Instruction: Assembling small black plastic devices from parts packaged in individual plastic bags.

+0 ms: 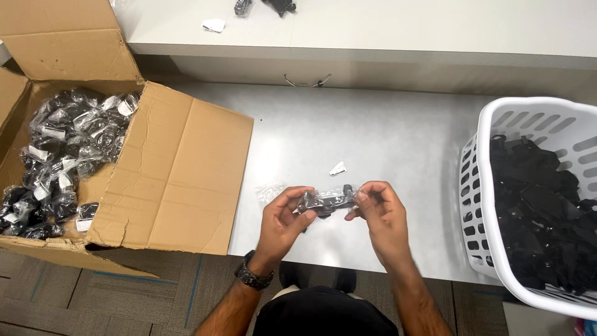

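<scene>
From the head camera, looking down over a pale grey table [373, 130], both hands meet just above the near edge. The left hand [283, 218] pinches one end of a small clear plastic bag [326, 200] with a black part inside, thumb and fingers closed on it; a dark watch [254, 275] sits on that wrist. The right hand [379, 208] grips the other end of the same bag between thumb and fingertips, so the bag hangs stretched between the two hands, clear of the table. Just left of it lies an empty crumpled clear wrapper [270, 191], and a small white scrap [337, 168] rests a little farther back. To the left, an open cardboard box [180, 180] holds many more bagged black parts [68, 143], its flap lying over the table's corner. To the right stands a white laundry basket [482, 186] filled with loose black parts [538, 205]. The work in hand looks like tearing the bag open; it would go best with both pinches kept close to the seam, pulling apart evenly while holding the part itself through the plastic so it does not drop.
</scene>
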